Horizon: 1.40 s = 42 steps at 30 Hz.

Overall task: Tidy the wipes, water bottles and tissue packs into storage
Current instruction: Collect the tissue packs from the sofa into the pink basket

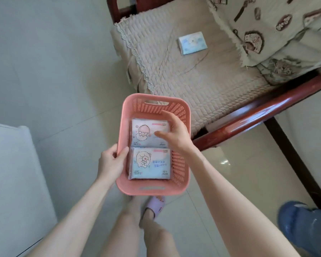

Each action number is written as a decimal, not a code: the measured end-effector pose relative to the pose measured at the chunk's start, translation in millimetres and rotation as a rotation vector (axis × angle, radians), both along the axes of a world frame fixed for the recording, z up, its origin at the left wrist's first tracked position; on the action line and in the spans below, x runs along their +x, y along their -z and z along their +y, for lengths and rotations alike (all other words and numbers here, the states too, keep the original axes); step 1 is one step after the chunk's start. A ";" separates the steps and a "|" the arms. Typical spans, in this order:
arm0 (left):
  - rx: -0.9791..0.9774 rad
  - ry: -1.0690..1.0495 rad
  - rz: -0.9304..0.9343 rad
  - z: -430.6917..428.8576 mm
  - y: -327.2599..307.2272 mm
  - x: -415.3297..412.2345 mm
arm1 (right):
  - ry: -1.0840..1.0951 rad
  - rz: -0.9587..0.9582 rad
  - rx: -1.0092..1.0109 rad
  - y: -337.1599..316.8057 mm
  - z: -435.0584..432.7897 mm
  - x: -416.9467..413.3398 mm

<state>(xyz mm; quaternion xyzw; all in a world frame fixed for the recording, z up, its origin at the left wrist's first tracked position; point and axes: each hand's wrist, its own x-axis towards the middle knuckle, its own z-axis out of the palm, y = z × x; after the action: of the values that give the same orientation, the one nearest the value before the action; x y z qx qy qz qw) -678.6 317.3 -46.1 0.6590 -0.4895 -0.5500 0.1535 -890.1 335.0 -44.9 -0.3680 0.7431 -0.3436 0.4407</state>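
A pink plastic basket (180,164) is held in the air in front of me. My left hand (111,160) grips its left rim, thumb over the edge. Two tissue packs lie flat inside: a far pack (146,134) and a near pack (150,163), both printed with cartoon figures. My right hand (174,130) reaches into the basket over the far pack's right side, fingers relaxed and slightly bent, thumb above the pack; whether it touches the pack is unclear. A third, blue tissue pack (192,42) lies on the sofa cushion beyond.
A wooden sofa with a dark red frame (258,112) and a beige quilted cushion (193,75) stands ahead; a patterned blanket (276,30) is bunched at its right. A white unit (11,173) is at left. Tiled floor, my slippered foot (154,206), a blue object (308,225) at lower right.
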 end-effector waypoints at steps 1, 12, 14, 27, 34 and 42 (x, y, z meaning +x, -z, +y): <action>-0.003 -0.013 -0.002 -7.7 -1.6 -2.5 | -0.001 -0.006 -0.014 -3.8 -7.5 -3.9; -0.008 -0.142 0.013 -139.6 10.3 -50.8 | 0.209 -0.056 -0.114 -27.0 -128.6 -72.1; -0.001 -0.138 0.018 -170.5 17.0 -60.9 | 0.267 -0.046 -0.112 -24.9 -151.9 -88.3; 0.014 -0.022 0.020 -320.6 36.6 -116.3 | 0.575 -0.082 0.068 15.1 -265.7 -163.3; 0.016 -0.056 0.021 -363.1 60.0 -131.7 | 0.711 -0.127 0.149 56.4 -311.1 -195.1; 0.048 -0.109 0.087 -388.3 65.3 -161.9 | 0.851 -0.196 0.269 123.8 -356.1 -224.0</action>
<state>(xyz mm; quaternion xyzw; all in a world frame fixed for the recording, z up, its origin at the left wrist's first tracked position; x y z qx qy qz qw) -840.5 -71.0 -111.4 0.6637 -0.4323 -0.5805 0.1886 -1114.1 -21.1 -168.7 0.0648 0.8210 -0.4277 0.3726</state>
